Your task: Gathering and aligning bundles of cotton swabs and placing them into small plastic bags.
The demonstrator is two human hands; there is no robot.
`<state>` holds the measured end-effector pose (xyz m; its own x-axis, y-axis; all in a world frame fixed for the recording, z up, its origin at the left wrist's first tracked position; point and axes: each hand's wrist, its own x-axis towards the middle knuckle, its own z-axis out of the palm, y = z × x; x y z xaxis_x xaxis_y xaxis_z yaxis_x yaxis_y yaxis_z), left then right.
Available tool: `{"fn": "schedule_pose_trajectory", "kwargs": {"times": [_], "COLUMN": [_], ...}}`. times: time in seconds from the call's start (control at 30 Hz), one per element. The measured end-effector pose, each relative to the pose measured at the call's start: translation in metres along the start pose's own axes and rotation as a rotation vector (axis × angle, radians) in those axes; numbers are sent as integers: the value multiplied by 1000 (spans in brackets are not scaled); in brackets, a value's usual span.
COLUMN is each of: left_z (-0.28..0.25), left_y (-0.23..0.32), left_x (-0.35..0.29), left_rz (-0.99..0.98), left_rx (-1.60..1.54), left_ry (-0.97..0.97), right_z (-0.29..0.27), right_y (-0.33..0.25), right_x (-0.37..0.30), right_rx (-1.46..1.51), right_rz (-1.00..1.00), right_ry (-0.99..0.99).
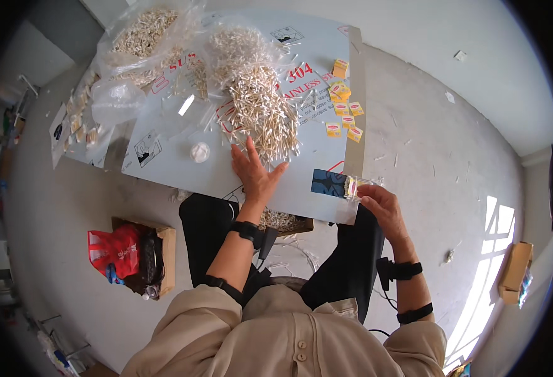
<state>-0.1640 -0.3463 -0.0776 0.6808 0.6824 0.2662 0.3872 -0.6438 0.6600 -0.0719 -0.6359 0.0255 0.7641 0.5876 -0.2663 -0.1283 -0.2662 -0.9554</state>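
A large heap of cotton swabs [261, 116] spreads over the middle of the sheet-covered table [182, 160]. My left hand [256, 176] is at the heap's near edge, fingers spread, with nothing visible in it; whether the fingertips touch the swabs I cannot tell. At the table's near right corner, my right hand [382, 204] pinches a small clear packet [352, 187] with a yellow and white label and swabs inside. Against the packet's left end lies a dark blue printed rectangle [328, 183]. Several yellow label cards [341, 108] lie along the right edge.
Clear bags of swabs [144, 34] stand at the far left, beside a crumpled plastic bag [118, 100]. A small white round object [199, 152] sits left of my left hand. Below the table are a box of swabs [283, 220] and a carton [168, 251] with a red bag.
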Motion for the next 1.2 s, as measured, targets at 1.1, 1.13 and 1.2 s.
{"fn": "schedule_pose_trajectory", "kwargs": {"times": [1.1, 1.13, 1.2], "left_z": [39, 41, 37], "left_y": [-28, -27, -28], "left_x": [145, 150, 158], "left_rz": [229, 242, 236], "left_rx": [12, -19, -54], "left_ry": [182, 236, 157], "right_z": [151, 154, 162], "right_y": [7, 4, 4], "right_x": [294, 298, 296], "right_rx": [-430, -460, -489], "right_rz": [-610, -635, -670], "right_ry": [299, 192, 121]}}
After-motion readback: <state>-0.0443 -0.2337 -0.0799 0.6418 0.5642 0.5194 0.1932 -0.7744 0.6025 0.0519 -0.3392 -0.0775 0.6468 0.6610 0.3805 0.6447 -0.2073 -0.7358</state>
